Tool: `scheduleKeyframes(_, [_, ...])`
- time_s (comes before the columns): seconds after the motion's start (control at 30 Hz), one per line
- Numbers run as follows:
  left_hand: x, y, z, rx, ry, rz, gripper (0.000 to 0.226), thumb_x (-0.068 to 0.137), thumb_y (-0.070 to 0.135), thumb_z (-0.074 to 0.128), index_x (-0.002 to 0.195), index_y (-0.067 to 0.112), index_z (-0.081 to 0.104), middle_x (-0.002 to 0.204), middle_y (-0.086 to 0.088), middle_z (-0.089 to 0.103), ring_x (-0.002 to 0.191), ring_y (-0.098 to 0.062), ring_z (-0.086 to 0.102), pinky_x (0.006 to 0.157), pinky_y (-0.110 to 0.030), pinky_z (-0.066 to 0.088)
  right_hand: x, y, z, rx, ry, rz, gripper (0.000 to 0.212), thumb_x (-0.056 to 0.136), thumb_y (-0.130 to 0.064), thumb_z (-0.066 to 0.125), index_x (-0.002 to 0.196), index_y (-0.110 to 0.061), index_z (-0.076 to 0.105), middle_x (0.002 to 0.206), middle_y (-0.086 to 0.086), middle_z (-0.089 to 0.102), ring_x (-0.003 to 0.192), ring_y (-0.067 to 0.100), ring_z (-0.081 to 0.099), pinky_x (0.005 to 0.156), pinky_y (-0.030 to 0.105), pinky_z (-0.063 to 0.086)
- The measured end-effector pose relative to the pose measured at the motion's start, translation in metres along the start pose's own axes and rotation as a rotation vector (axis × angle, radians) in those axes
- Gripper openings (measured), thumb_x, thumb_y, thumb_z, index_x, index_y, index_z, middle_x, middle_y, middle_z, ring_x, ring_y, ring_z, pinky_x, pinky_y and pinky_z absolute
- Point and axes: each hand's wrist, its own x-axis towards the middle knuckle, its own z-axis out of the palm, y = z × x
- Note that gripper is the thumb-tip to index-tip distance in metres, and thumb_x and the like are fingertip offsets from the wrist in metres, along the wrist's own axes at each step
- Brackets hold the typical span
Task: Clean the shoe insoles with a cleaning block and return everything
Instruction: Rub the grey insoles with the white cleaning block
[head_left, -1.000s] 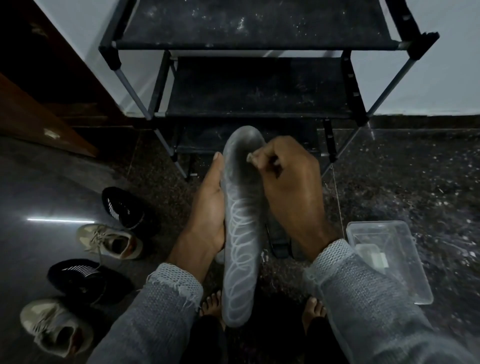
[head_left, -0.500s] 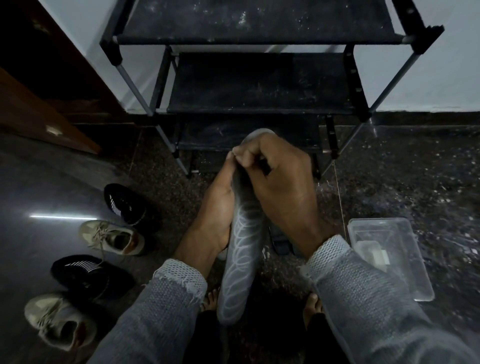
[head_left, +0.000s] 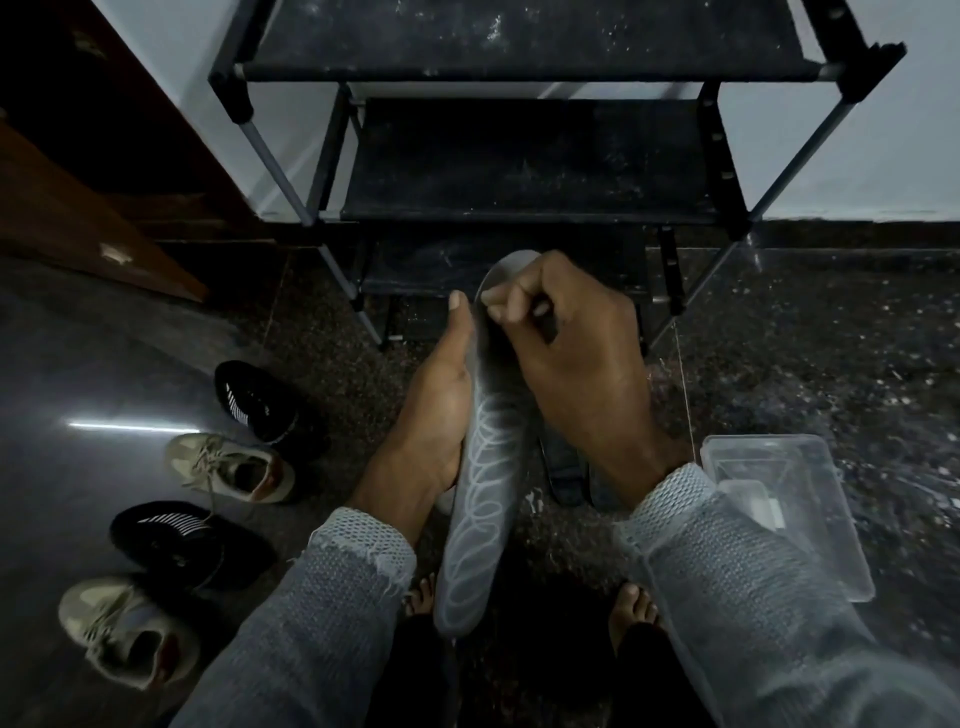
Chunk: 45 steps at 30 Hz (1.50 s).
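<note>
A long grey insole (head_left: 480, 499) with a pale looping pattern stands nearly upright in front of me, its toe end up. My left hand (head_left: 434, 410) holds it along its left edge, thumb up beside it. My right hand (head_left: 566, 358) is curled over the upper part of the insole, fingertips pressed to its surface. The cleaning block is hidden inside those curled fingers. Two dark insoles (head_left: 569, 473) lie on the floor behind my right wrist.
A black shoe rack (head_left: 519, 156) stands against the wall ahead. Several shoes, black (head_left: 254, 400) and beige (head_left: 234, 467), sit on the floor at left. A clear plastic box (head_left: 784, 509) lies at right. My bare feet (head_left: 631, 608) are below the insole.
My right hand slid up and left from the insole's middle toward its toe end, then shifted slightly back right. The left hand kept its hold.
</note>
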Motion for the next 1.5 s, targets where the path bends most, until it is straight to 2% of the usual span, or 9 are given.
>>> scheduleKeyframes(0.2, [0.002, -0.003, 0.001, 0.009, 0.021, -0.010, 0.057, 0.101, 0.052, 0.027, 0.102, 0.015, 0.069, 0.087, -0.003, 0.072, 0.083, -0.014, 0.067, 0.076, -0.026, 0.054, 0.006, 0.006, -0.008, 0.025, 0.118, 0.075, 0.021, 0.087, 0.001, 0.065, 0.076, -0.013, 0.054, 0.081, -0.002, 0.066, 0.081, 0.007, 0.065, 0.073, 0.020, 0.053])
scheduleKeyframes(0.33, [0.000, -0.004, 0.005, 0.042, -0.002, -0.029, 0.061, 0.101, 0.051, 0.026, 0.090, 0.021, 0.078, 0.091, -0.003, 0.074, 0.085, -0.013, 0.070, 0.078, -0.024, 0.057, 0.006, 0.008, -0.010, -0.011, 0.136, 0.076, 0.020, 0.087, 0.002, 0.063, 0.077, -0.013, 0.055, 0.082, -0.003, 0.066, 0.082, 0.007, 0.064, 0.073, 0.020, 0.052])
scheduleKeyframes(0.43, [-0.001, -0.003, 0.004, 0.042, 0.015, -0.013, 0.060, 0.102, 0.051, 0.023, 0.102, 0.015, 0.070, 0.090, -0.005, 0.074, 0.085, -0.014, 0.070, 0.073, -0.023, 0.057, 0.002, 0.002, -0.007, 0.014, 0.042, 0.054, 0.020, 0.086, 0.003, 0.063, 0.076, -0.011, 0.055, 0.081, -0.002, 0.067, 0.081, 0.008, 0.065, 0.073, 0.023, 0.053])
scheduleKeyframes(0.67, [0.004, 0.010, -0.011, -0.101, 0.103, 0.033, 0.075, 0.098, 0.063, 0.022, 0.134, 0.004, 0.053, 0.128, -0.019, 0.062, 0.120, -0.028, 0.060, 0.094, -0.037, 0.050, -0.009, -0.009, 0.005, 0.022, -0.308, 0.002, 0.021, 0.082, 0.009, 0.060, 0.073, -0.009, 0.056, 0.078, 0.002, 0.068, 0.076, 0.014, 0.067, 0.067, 0.039, 0.054])
scheduleKeyframes(0.9, [0.005, 0.009, -0.009, -0.084, 0.107, 0.030, 0.072, 0.099, 0.061, 0.019, 0.119, 0.006, 0.061, 0.117, -0.019, 0.064, 0.111, -0.028, 0.061, 0.089, -0.036, 0.054, -0.008, 0.002, 0.002, -0.058, -0.047, 0.120, 0.026, 0.085, 0.006, 0.061, 0.072, -0.015, 0.054, 0.078, -0.001, 0.064, 0.078, 0.012, 0.066, 0.070, 0.038, 0.056])
scheduleKeyframes(1.1, [0.006, 0.010, -0.016, -0.129, 0.114, 0.035, 0.074, 0.097, 0.064, 0.026, 0.128, 0.004, 0.057, 0.125, -0.017, 0.064, 0.119, -0.029, 0.061, 0.103, -0.042, 0.045, -0.012, -0.015, 0.010, 0.119, -0.224, 0.111, 0.023, 0.084, 0.006, 0.065, 0.073, -0.012, 0.056, 0.079, 0.000, 0.070, 0.078, 0.008, 0.068, 0.074, 0.031, 0.057])
scheduleKeyframes(1.23, [0.007, 0.010, -0.017, -0.145, 0.150, 0.026, 0.073, 0.097, 0.063, 0.028, 0.130, 0.004, 0.055, 0.129, -0.019, 0.061, 0.119, -0.029, 0.060, 0.100, -0.042, 0.047, -0.003, -0.009, -0.005, 0.183, -0.442, 0.117, 0.027, 0.081, 0.006, 0.069, 0.071, -0.014, 0.054, 0.081, 0.000, 0.071, 0.080, 0.008, 0.069, 0.076, 0.032, 0.058])
scheduleKeyframes(1.4, [0.002, 0.012, -0.002, -0.119, 0.104, -0.016, 0.071, 0.097, 0.061, 0.021, 0.118, 0.002, 0.055, 0.120, -0.018, 0.058, 0.117, -0.027, 0.056, 0.093, -0.035, 0.049, -0.011, -0.007, 0.009, 0.079, -0.141, 0.095, 0.023, 0.083, 0.011, 0.062, 0.071, -0.008, 0.056, 0.077, 0.003, 0.066, 0.076, 0.008, 0.066, 0.072, 0.033, 0.057])
scheduleKeyframes(1.5, [0.002, 0.013, -0.004, -0.139, 0.138, -0.023, 0.072, 0.098, 0.060, 0.020, 0.127, 0.001, 0.052, 0.124, -0.017, 0.058, 0.125, -0.028, 0.053, 0.096, -0.035, 0.048, -0.014, -0.007, 0.014, 0.052, -0.104, 0.063, 0.024, 0.082, 0.013, 0.060, 0.070, -0.008, 0.055, 0.076, 0.002, 0.065, 0.076, 0.009, 0.065, 0.071, 0.034, 0.055])
